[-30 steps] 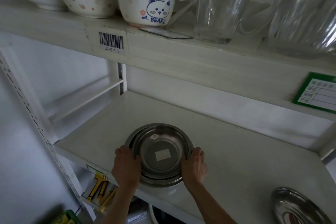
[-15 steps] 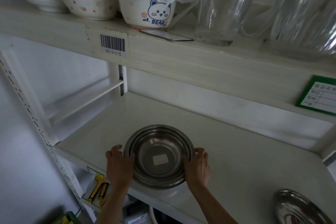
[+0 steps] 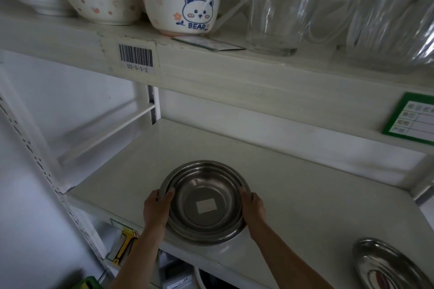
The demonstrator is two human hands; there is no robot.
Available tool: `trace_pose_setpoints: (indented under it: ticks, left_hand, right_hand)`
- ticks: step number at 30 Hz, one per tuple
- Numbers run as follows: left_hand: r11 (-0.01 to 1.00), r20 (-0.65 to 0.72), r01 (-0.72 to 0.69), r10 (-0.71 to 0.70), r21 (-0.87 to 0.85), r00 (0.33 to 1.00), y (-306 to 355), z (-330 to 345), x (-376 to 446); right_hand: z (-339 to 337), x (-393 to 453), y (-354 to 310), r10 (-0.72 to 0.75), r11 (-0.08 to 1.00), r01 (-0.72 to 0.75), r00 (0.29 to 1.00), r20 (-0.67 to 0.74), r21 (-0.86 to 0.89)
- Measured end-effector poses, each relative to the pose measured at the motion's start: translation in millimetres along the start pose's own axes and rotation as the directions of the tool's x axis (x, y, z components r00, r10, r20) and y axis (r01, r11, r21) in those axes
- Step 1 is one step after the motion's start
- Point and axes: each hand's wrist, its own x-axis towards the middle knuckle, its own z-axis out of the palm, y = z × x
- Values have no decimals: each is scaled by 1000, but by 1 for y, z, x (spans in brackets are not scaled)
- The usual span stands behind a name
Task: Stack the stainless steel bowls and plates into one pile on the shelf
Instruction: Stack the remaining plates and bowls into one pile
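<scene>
A nested pile of stainless steel bowls sits near the front edge of the white shelf; the top bowl has a white sticker in its bottom. My left hand grips the pile's left rim, thumb over the edge. My right hand holds the right rim the same way. A separate stainless steel plate lies at the shelf's front right corner, partly cut off by the frame.
The upper shelf hangs close overhead, carrying ceramic bowls, a glass jug and a glass bowl. A green label hangs on its right. A perforated upright stands left. A lower shelf holds yellow items.
Both hands, which had loosened and slid off the rims half a second ago, now clasp the pile's sides again. The pile stays at about the same spot on the shelf.
</scene>
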Motion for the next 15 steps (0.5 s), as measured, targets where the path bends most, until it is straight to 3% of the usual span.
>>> trace_pose_setpoints:
  ticks: [5, 15]
  left_hand:
    - [998, -69, -33, 36, 47, 997, -9, 6, 1]
    - [995, -24, -77, 79, 63, 997, -12, 37, -17]
  right_hand:
    - [-1, -1, 3, -25, 999, 27, 998, -59, 34]
    - [-36, -9, 32, 16, 988, 10, 985, -171, 152]
